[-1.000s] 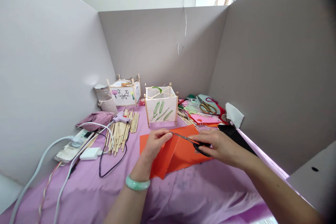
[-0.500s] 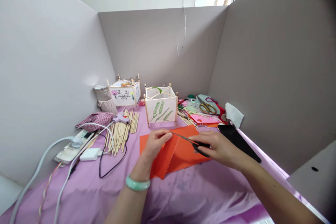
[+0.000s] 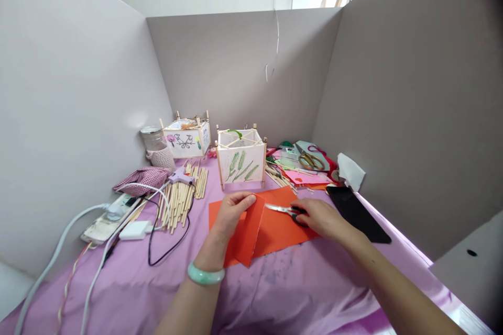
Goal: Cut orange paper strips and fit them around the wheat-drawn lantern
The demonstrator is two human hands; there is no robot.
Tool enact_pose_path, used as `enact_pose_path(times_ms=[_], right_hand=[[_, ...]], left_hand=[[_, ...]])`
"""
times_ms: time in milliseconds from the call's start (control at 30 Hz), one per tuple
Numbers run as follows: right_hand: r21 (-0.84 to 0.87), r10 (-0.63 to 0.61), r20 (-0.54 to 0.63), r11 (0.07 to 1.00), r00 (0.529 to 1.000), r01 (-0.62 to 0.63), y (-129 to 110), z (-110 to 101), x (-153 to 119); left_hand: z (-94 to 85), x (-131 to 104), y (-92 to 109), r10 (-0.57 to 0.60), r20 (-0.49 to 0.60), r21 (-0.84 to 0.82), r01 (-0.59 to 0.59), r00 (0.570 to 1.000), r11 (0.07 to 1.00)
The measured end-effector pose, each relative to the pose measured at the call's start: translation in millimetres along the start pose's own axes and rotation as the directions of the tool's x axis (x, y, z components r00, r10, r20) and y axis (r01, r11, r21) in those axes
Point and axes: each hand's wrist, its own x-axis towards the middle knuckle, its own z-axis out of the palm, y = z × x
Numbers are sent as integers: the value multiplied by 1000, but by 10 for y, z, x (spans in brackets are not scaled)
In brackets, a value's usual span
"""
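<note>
My left hand (image 3: 232,215) pinches the top of a narrow folded piece of orange paper (image 3: 251,238), thumb on the near side. A green bangle (image 3: 206,274) circles that wrist. In my right hand (image 3: 320,216) are black-handled scissors (image 3: 280,209), fingers wrapped round the handles. The blades point left toward the folded piece, a small gap away from its right edge. Beneath both hands lies a larger orange sheet (image 3: 286,233), flat on the purple cloth. My fingers hide part of the scissor handles.
Behind the paper stands a lantern-like box (image 3: 241,164) with green plants drawn on it; a second box (image 3: 184,143) stands back left. Wooden sticks (image 3: 178,207), a glue gun (image 3: 181,176) and cables lie left. At right are gold-handled scissors (image 3: 310,159) and a black slab (image 3: 357,214).
The scissors have drawn back right from the top of the folded piece, and their blades have turned. The folded piece has swung slightly right in my left hand.
</note>
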Motion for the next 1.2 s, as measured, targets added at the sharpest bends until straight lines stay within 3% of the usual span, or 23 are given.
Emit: enact_pose_path(times_ms=[167, 267, 333, 400, 533, 667, 867, 1200], right_hand=[[-176, -46, -191, 984, 981, 12, -80, 10, -6], [75, -104, -258, 989, 961, 128, -247, 63, -20], [363, -149, -242, 903, 959, 232, -428, 144, -27], [560, -148, -196, 794, 969, 235, -626, 260, -18], [661, -44, -258, 720, 965, 209, -884, 515, 61], [770, 11, -277, 601, 961, 215, -885, 668, 126], [820, 69, -285, 533, 956, 206, -822, 698, 96], [813, 55, -289, 541, 956, 215, -841, 689, 91]], left_hand=[[-4, 25, -19, -93, -107, -5, 93, 990, 996], [3, 45, -30, -108, -180, 53, 119, 978, 992], [13, 54, -29, -74, -189, 82, 91, 979, 992], [24, 58, -24, -38, -192, 98, 58, 981, 993], [38, 61, -20, -12, -212, 91, 32, 977, 995], [43, 61, -38, -52, -188, 71, 66, 981, 995], [40, 42, -42, -140, -83, 101, 148, 987, 984], [44, 24, -36, -139, -19, 7, 139, 990, 990]])
